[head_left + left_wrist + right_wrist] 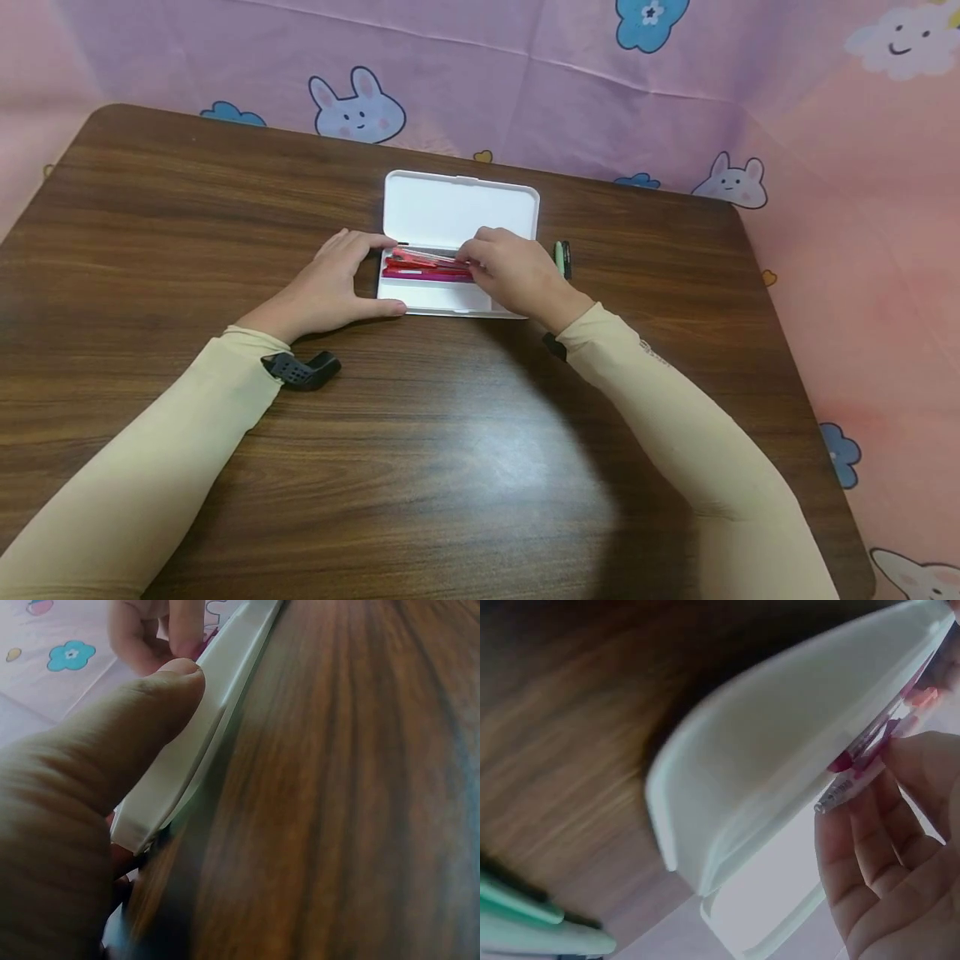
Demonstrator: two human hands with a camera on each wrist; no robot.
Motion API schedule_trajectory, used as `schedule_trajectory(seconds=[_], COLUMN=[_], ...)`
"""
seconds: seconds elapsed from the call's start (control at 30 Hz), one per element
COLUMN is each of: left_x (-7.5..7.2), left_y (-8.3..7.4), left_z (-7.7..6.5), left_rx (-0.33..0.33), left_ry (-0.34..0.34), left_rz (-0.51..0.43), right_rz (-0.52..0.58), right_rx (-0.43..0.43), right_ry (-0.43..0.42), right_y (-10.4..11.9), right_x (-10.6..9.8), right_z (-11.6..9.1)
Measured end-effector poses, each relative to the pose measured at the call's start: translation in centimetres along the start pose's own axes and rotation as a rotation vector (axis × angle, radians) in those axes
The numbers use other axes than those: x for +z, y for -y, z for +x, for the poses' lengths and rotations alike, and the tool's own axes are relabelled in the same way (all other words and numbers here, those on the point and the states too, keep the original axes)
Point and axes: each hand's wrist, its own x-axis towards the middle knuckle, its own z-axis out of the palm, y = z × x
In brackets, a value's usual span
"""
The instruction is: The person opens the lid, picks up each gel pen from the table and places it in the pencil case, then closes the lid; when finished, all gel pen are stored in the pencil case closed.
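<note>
A white pencil case point(433, 296) lies on the table with its lid point(459, 204) raised at the back. My left hand point(333, 279) holds the case's left end, thumb along the front edge and fingers at the back corner. In the left wrist view, the thumb point(154, 705) presses on the front wall. Over the right part of the case, my right hand point(517, 271) pinches a clear-barrelled pen point(847, 787) with pink-red parts between thumb and fingers. Several red and magenta pens point(420, 271) lie in the rear compartment, partly hidden by that hand.
Right of the case, a light green pen point(558, 257) and a black one point(567, 260) lie on the brown wooden table point(450, 433). A black strap point(303, 371) sits on the left wrist. Printed cloth point(450, 75) hangs behind the table.
</note>
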Motion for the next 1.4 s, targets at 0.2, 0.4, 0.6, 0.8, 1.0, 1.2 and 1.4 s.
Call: schedule_trajectory(seconds=[0.2,0.4,0.6,0.8,1.0,1.2,1.4], left_x=[0.0,0.0,0.1,0.3,0.4,0.3,0.2], left_y=[-0.3,-0.4,-0.4,-0.5,-0.6,-0.4,-0.1], left_z=[0.1,0.2,0.3,0.4,0.5,0.2,0.0], left_rx=[-0.007,-0.009,0.001,0.008,0.010,-0.007,0.000], left_ry=[0.006,0.009,0.007,0.005,0.009,0.014,-0.001], left_rz=[0.003,0.002,0.000,0.000,-0.004,-0.011,-0.011], right_rz=[-0.015,0.008,0.020,0.040,0.119,0.290,0.477], right_rx=[-0.021,-0.001,-0.007,0.014,0.083,0.238,0.440], right_ry=[0.022,0.066,0.078,0.049,-0.083,-0.201,-0.180], right_y=[0.2,0.3,0.1,-0.9,-3.5,-7.6,-9.8], right_x=[0.0,-0.1,-0.1,-0.5,-1.3,-1.3,-0.4], right_z=[0.4,0.7,0.6,-0.5,-3.8,-7.6,-10.3])
